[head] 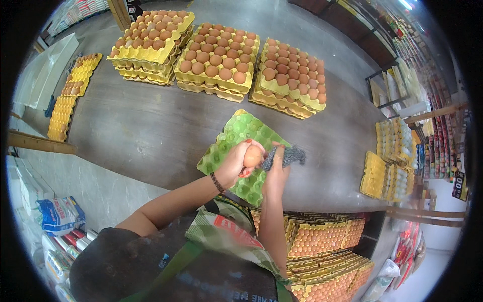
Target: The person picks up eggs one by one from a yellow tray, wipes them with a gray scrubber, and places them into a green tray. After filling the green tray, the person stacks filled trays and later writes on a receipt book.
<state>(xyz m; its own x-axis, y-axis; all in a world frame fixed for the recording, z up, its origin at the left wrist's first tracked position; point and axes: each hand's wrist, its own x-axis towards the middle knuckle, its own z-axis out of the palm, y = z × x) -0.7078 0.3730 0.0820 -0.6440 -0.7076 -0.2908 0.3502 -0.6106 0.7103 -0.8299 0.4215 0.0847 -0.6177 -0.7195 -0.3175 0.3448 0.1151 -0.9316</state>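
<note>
My left hand [236, 162] has its fingers closed round a brown egg [253, 156], above a green egg tray [241, 128]. Close beside it on the right, my right hand [277, 166] grips a dark grey knitted cloth [288, 156] near the egg. The part of the green tray that shows holds no eggs; my hands and forearms hide some of its cups. Beyond it on the table stand stacks of yellow trays full of brown eggs: a left stack [151, 37], a middle stack [217, 56] and a right stack [292, 73].
At the table's far left lie partly filled yellow trays [64, 113]. Trays of pale eggs [396, 143] stand at the right end, beside a yellow tray [371, 175]. Many stacked trays of brown eggs [320, 238] stand below the near table edge. A wooden post [119, 15] rises behind the left stack.
</note>
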